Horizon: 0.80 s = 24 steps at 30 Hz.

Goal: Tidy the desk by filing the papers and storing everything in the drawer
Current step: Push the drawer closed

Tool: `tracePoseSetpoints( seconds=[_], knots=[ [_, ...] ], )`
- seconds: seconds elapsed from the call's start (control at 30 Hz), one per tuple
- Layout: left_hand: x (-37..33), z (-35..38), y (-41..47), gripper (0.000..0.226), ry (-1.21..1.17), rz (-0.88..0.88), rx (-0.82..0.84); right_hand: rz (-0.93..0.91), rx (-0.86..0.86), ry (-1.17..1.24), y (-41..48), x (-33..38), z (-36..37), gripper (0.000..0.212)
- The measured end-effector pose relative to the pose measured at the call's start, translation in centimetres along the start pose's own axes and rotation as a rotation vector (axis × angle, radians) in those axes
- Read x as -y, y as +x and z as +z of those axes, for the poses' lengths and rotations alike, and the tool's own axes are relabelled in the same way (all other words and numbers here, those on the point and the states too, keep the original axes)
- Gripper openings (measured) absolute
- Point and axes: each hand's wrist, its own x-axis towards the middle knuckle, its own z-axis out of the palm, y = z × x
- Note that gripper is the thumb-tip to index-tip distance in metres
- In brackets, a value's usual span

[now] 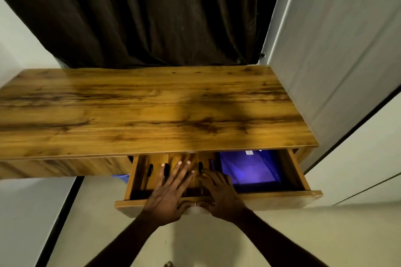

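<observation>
My left hand (171, 193) lies flat and released, fingers straight and spread over the middle of the drawer (282, 196), with the thumb back at the drawer's front rim. My right hand (219, 193) sits just beside it, fingers bent down into the drawer. Their tips end at a black pen (200, 166), and I cannot tell whether they pinch it or only touch it. I read the pose as settling the loose items low so nothing rides up when the drawer slides in.

Inside the drawer, under and to the left of the left hand, more pens (149, 170) lie lengthwise on the wooden bottom. The blue folder (249, 171), presumably holding the papers, lies flat in the drawer's right part, with its far end under the desktop. A small dark item beside it is too dim to name.

The drawer is pulled well out, so the things are stored and closing looks like the step left. My own hands are the main obstruction, since both fingers and thumbs must come off the rim before it moves. A pen lying askew could also catch.

Left of the drawer and below it, a blue object (120, 178) shows under the desk. Beyond the drawer stretches the wooden desktop (152, 110), then a dark curtain (152, 17), with a white panel (336, 50) to the drawer's right.
</observation>
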Motion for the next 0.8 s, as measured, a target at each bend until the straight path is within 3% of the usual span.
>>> tracePoseSetpoints(
  seconds=[0.23,0.37,0.47,0.63,0.8],
  knots=[
    [0.8,-0.4,3.1,0.093,-0.036,-0.066,-0.013,0.19,-0.001,-0.06,3.8,-0.8,-0.3,0.114],
    [1.8,-0.8,5.5,0.103,-0.049,-0.146,-0.005,0.277,0.004,-0.133,6.0,-1.0,-0.7,0.123],
    [2.8,-0.5,7.3,0.105,-0.046,-0.202,0.006,0.277,-0.018,-0.14,7.9,-1.2,-0.4,0.121],
    [2.9,0.1,10.0,0.077,-0.081,-0.225,0.152,0.315,-0.024,-0.036,10.4,-1.4,-0.5,0.098],
    [3.2,0.5,11.5,0.068,-0.023,-0.207,0.111,0.358,-0.003,-0.083,11.8,-1.5,-1.6,0.086]
  ],
)
